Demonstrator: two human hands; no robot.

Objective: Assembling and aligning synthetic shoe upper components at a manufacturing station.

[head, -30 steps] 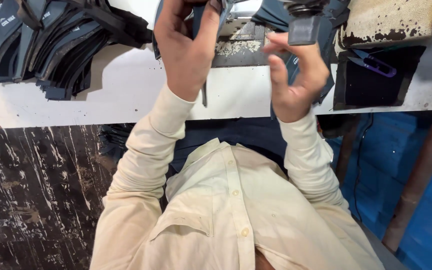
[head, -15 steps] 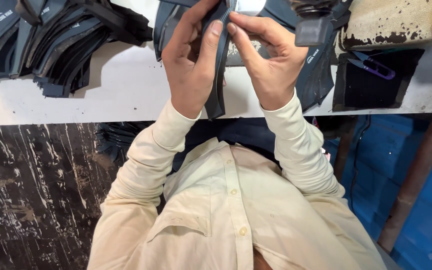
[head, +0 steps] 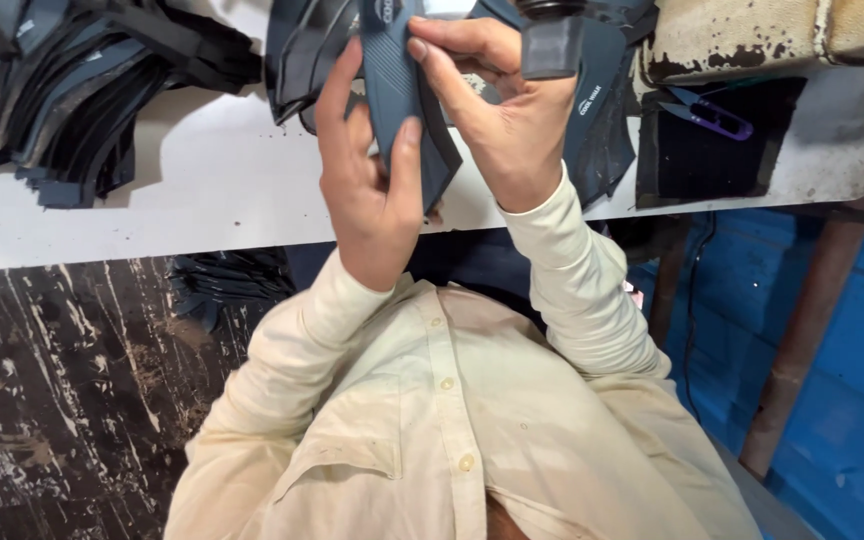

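My left hand (head: 367,190) and my right hand (head: 497,110) hold one dark blue-grey curved shoe-upper piece (head: 402,110) between them, above the white table's near edge. The left thumb presses on its lower part. The right fingers pinch its upper part. The strip stands nearly upright and its top runs out of view. Both arms wear cream sleeves.
A heap of similar dark pieces (head: 72,90) lies at the back left of the white table (head: 212,190). More dark pieces (head: 602,120) lie behind my right hand. Purple thread snips (head: 712,115) rest on a black pad at the right. A blue wall and a rusty pipe (head: 812,330) stand right.
Both hands came together on the dark piece and drew it a little nearer to me; one second ago they were apart, higher over the table.
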